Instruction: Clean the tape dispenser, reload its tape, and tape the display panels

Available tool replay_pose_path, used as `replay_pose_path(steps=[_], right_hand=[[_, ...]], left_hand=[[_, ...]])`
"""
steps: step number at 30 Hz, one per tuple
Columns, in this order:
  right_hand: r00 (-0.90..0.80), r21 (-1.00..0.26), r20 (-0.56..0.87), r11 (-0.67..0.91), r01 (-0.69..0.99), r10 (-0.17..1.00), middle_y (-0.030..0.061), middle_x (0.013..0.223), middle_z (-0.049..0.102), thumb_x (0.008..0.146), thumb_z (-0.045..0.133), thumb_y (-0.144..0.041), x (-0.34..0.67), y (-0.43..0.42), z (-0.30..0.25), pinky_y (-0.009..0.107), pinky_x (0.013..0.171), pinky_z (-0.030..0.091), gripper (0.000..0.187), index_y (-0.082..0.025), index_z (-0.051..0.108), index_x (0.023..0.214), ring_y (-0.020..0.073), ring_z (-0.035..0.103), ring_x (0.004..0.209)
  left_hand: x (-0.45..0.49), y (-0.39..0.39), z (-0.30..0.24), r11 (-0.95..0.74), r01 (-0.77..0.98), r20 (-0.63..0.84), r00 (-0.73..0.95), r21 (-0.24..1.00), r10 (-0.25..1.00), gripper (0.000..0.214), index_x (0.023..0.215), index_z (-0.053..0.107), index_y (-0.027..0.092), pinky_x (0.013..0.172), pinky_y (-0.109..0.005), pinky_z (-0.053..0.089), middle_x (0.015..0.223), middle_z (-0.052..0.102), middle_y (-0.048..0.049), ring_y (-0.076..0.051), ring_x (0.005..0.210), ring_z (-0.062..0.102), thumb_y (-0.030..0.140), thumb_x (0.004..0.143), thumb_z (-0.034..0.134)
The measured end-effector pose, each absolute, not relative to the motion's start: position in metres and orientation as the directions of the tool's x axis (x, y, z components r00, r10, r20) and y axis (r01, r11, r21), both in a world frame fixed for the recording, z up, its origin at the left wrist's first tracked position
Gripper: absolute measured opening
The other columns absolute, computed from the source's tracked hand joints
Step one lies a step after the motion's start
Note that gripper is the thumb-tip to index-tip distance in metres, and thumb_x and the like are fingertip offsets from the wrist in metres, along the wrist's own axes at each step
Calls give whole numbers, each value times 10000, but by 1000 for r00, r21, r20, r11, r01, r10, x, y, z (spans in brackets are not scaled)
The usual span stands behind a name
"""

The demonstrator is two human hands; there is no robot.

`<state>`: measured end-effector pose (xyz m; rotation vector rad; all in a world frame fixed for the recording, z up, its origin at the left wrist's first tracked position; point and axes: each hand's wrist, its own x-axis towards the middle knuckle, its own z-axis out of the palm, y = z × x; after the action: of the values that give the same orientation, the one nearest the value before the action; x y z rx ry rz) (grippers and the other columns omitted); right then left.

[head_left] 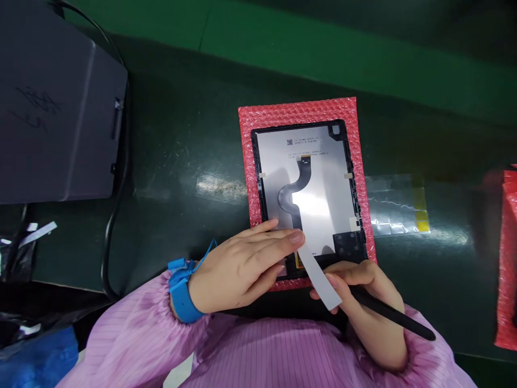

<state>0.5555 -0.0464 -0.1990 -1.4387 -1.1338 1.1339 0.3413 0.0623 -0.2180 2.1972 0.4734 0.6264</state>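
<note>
A tablet display panel (pixel 278 156) lies back side up, its silver sheet framed in black, with a dark curved flex cable (pixel 287 198) running down it. My left hand (pixel 246 264) rests over the panel's lower left part, fingers stretched out, the index fingertip on the upper end of a white strip (pixel 321 280). The strip slants down to my right hand (pixel 369 302), which is closed, thumb and fingers around its lower end. A slim black tool with a rounded end (pixel 398 317) also sits in that hand; its tip is hidden.
Red bubble wrap (pixel 299 112) lies under the panel on the dark green table (pixel 177 134). To its right is a clear film with a yellow end (pixel 393 207). A grey box (pixel 60 108) and a black cable (pixel 111 237) stand left; more red bubble wrap (pixel 507 264) is far right.
</note>
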Motion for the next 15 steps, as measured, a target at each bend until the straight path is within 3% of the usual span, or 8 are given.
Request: replay_pose_path(steps=[5,15], right_hand=[[127,-966,-71,-100,237,989,-42,752,753,929,660,-152,556,-40,-195,181,436,538,177,-249,554,826,127,696,526],[134,-955,-86,-120,271,987,-84,773,754,941,644,-159,556,-41,-194,128,440,536,174,-258,553,830,96,715,564]], left_hand=[[341,63,-218,-629,117,299,803,768,515,935,1606,-114,299,1192,-512,421,1342,679,-83,-204,1367,542,18,966,507],[341,63,-219,-627,115,299,804,770,514,941,1606,-108,298,1194,-519,424,1345,676,-83,-204,1366,545,6,962,512]])
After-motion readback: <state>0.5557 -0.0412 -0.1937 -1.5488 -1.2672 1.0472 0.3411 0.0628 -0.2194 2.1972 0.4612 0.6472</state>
